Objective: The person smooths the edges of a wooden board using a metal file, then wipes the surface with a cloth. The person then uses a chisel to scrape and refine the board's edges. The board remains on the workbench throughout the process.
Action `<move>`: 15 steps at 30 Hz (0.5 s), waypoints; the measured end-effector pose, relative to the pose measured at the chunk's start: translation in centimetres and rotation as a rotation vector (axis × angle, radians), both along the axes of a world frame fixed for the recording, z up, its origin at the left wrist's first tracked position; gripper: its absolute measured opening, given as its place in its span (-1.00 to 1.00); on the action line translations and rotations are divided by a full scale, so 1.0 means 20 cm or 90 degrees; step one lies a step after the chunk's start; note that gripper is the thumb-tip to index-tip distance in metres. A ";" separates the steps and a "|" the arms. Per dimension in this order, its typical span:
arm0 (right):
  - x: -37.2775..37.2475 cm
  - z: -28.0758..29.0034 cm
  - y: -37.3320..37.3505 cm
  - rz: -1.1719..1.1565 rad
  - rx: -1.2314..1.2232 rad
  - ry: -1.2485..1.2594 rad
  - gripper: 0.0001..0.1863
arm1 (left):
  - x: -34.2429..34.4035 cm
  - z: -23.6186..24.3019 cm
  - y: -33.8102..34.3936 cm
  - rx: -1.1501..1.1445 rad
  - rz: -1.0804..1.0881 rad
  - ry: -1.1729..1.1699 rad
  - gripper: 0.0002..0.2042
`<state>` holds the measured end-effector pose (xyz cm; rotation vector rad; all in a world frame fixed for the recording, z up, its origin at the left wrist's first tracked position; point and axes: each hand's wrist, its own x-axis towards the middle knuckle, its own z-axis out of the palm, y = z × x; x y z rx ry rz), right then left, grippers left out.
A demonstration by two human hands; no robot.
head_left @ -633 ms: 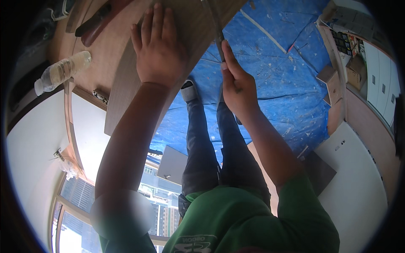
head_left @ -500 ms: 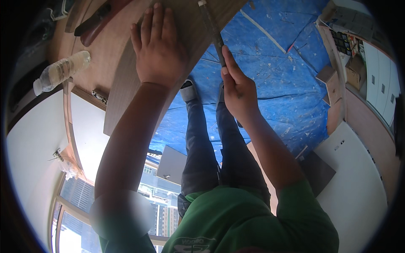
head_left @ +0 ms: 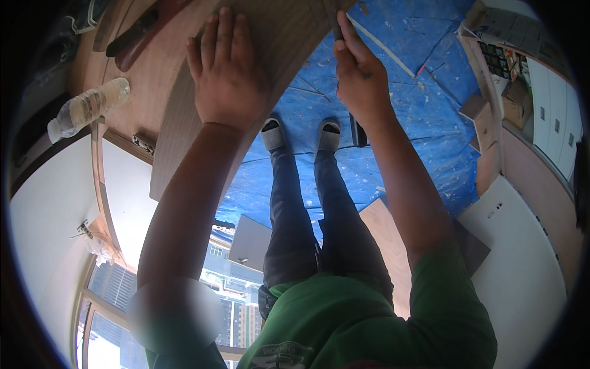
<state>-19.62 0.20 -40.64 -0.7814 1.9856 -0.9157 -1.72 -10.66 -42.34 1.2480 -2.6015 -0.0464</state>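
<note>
Board (head_left: 286, 52), brown and wood-grained, running from the upper edge down toward the lower left, over a lighter wooden table (head_left: 157, 83). The left hand (head_left: 228, 86) lies palm down on the board, its four visible fingers stretched out and slightly apart; the thumb cannot be seen. The right hand (head_left: 362, 80), beyond the board's right edge, is clamped on a dark rod (head_left: 335, 26), the index finger extended along it and the thumb beside it; the remaining fingers are hidden. The rod's upper part overlaps the board in this view; whether the two touch cannot be told. A black bar (head_left: 357, 131) shows beside the right wrist, and whether it belongs to the rod is unclear. On the table, left of the left hand: a clear bottle (head_left: 92, 107), cap toward the lower left, and a dark red object (head_left: 153, 37) next to a black one. Below, a blue sheet (head_left: 418, 141) covers the floor, with two slippers (head_left: 329, 136) upon it; a cardboard box (head_left: 517, 101) stands at far right.
</note>
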 end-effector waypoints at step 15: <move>-0.06 -0.04 -0.04 -0.028 -0.010 0.022 -0.47 | -0.01 -0.01 0.00 0.008 -0.005 0.009 -0.45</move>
